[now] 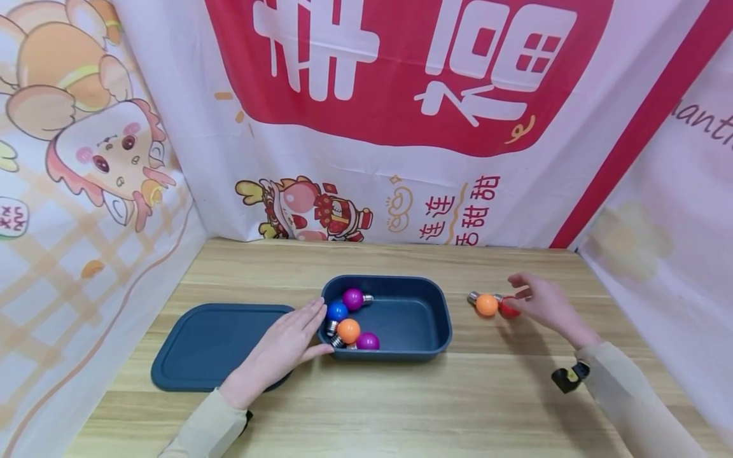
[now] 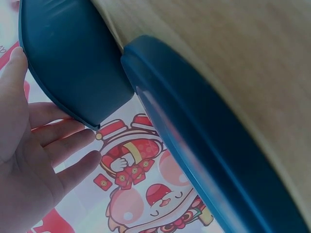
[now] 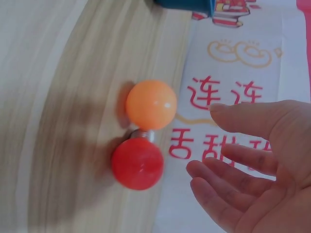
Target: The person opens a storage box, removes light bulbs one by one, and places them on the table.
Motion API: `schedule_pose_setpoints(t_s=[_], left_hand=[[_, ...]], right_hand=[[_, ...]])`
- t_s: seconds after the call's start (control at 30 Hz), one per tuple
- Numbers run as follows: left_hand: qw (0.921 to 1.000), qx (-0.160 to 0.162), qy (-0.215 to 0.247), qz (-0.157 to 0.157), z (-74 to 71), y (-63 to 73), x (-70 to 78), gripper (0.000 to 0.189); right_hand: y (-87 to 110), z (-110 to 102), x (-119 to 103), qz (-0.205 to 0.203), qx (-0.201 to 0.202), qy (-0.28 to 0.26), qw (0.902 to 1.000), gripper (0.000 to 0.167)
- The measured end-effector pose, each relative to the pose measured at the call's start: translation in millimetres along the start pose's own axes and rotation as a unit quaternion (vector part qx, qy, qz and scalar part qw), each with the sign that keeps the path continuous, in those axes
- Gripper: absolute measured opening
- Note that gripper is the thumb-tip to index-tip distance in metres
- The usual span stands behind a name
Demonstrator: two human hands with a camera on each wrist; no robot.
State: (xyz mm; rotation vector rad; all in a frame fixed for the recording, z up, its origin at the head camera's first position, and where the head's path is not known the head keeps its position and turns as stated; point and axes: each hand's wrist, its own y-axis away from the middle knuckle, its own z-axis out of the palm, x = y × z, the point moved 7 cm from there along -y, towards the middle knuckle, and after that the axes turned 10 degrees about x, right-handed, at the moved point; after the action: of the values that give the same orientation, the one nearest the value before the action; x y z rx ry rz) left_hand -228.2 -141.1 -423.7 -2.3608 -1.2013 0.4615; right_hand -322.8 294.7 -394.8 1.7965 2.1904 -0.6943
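Nearest the camera are the left sleeve (image 1: 209, 420) and right sleeve (image 1: 632, 391), entering low on either side of the table (image 1: 401, 407). The left hand (image 1: 283, 338) lies with straight fingers against the left end of the box (image 1: 412, 355), gripping nothing. The right hand (image 1: 546, 304) is loosely spread beside the red bulb (image 3: 137, 164); the right wrist view shows thumb and fingers parted, with nothing held. The red bulb lies on the table right of the box, its screw base (image 3: 143, 136) up against the loose orange bulb (image 3: 151, 104). Principal risk, in judgement: a sideways nudge on the red bulb could push its neighbour and set both round heads rolling. A smooth globe may also slip from a shallow pinch. Pressure from the left hand could slide the box, disturbing the purple bulb (image 1: 352, 299), blue bulb (image 1: 337, 311), second orange bulb (image 1: 348, 331) and front purple bulb (image 1: 368, 342) grouped at its left end. The lid (image 1: 209, 346) lies flat partly beneath the left arm, where a cuff might catch it. Edges: the back cloth (image 1: 372, 152) bounds the far side, and the right cloth (image 1: 658, 267) limits outward travel. Bare wood separates the box from the loose pair; the box's right half offers open floor behind a raised rim.
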Motion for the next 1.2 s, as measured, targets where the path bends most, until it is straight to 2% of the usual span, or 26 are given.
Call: schedule_pose_setpoints(t_s=[0.13,0.43,0.73,1.03,1.2], left_hand=[[1.0000,0.002,-0.002,0.000,-0.8,-0.9,0.3,0.076],[1.0000,-0.007,-0.004,-0.003,0.1,-0.7,-0.4,0.078],[1.0000,0.004,0.000,0.003,-0.3,-0.3,0.5,0.078],[1.0000,0.000,-0.004,-0.001,-0.5,1.1,0.0,0.078],[0.9999,0.008,-0.006,0.004,-1.8,1.0,1.1,0.078]], right_hand=[[-1.8,-1.6,-12.9,-0.022,0.002,0.003,0.9997,0.046],[-4.2,0.9,-31.1,-0.025,-0.012,0.004,0.9996,0.046],[-4.3,6.4,-54.0,-0.049,-0.018,0.006,0.9986,0.044],[-4.9,16.0,-83.3,-0.096,-0.008,-0.010,0.9953,0.041],[-3.0,20.1,-105.0,-0.145,0.000,-0.021,0.9892,0.038]])
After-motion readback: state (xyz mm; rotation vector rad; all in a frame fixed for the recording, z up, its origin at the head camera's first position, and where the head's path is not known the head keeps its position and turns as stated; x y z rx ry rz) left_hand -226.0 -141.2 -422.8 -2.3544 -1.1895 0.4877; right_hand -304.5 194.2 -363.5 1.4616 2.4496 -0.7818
